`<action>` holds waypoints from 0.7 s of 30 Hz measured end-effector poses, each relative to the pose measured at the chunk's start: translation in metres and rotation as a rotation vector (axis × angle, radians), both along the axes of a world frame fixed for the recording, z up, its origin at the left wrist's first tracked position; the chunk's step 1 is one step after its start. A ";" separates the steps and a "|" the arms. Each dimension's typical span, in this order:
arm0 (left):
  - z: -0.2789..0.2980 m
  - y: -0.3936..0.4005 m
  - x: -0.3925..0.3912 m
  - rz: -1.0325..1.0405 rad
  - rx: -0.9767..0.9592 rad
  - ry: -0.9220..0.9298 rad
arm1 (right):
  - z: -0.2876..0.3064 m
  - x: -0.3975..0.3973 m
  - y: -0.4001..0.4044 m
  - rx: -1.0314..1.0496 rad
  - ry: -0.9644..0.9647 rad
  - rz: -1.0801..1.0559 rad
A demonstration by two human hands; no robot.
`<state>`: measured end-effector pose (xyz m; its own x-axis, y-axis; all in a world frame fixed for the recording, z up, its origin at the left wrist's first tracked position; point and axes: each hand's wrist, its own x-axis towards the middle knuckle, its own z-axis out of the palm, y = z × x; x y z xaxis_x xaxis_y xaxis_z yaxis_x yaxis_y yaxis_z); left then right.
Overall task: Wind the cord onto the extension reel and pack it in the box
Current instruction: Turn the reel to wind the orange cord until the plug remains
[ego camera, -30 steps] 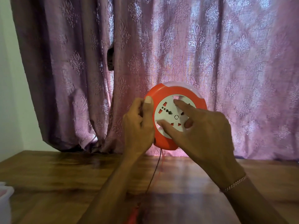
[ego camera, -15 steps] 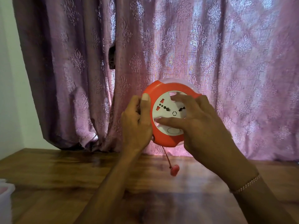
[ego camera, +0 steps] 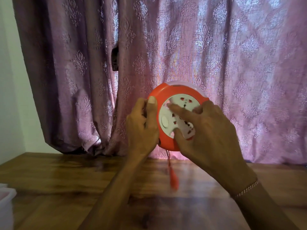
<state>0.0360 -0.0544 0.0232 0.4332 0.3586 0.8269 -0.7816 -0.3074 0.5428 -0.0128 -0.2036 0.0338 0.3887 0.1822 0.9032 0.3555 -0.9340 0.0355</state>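
— Two hands on it? Where was the extension reel [ego camera: 167, 143]?

— Raised above the table [ego camera: 49, 176]. The left hand [ego camera: 142, 128] clamped its orange rim; the right hand [ego camera: 207, 130], fingers spread, pressed the white socket face [ego camera: 166, 121].

— And the cord [ego camera: 169, 161]?

— Hanging just below the left hand, plug [ego camera: 174, 180] blurred. Best to turn steadily and keep the rim still.

Orange extension reel [ego camera: 167, 97] held upright at frame centre, left hand [ego camera: 142, 128] gripping its left rim, right hand [ego camera: 209, 131] spread over white socket face [ego camera: 166, 120], short cord [ego camera: 168, 159] dangling with blurred red plug [ego camera: 173, 180] above wooden table [ego camera: 58, 176], mauve curtain [ego camera: 216, 47] behind.
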 end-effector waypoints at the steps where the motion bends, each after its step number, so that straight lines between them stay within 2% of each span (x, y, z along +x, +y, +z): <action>1: 0.000 0.000 0.000 0.009 0.009 -0.004 | -0.001 0.000 0.002 0.077 -0.008 -0.009; 3: 0.000 -0.002 0.000 0.014 0.028 -0.010 | -0.001 0.001 0.005 0.212 -0.029 -0.001; 6: -0.001 -0.003 -0.001 0.017 0.030 -0.006 | 0.000 0.003 0.005 0.224 -0.058 0.011; 10: 0.000 -0.002 -0.001 -0.014 0.001 0.011 | 0.001 0.007 0.001 0.105 -0.138 0.035; 14: 0.001 0.001 -0.002 -0.046 0.002 0.022 | 0.008 0.006 -0.007 -0.055 -0.227 0.217; 17: 0.002 0.002 -0.002 -0.047 0.013 0.024 | 0.010 0.003 -0.013 -0.226 -0.114 0.238; 21: 0.000 0.003 0.001 -0.041 0.008 0.027 | 0.010 0.000 -0.011 -0.340 -0.014 0.081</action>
<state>0.0366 -0.0511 0.0233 0.4696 0.3333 0.8176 -0.7786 -0.2803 0.5614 -0.0130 -0.2145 0.0434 0.3491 0.5029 0.7907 0.4252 -0.8369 0.3446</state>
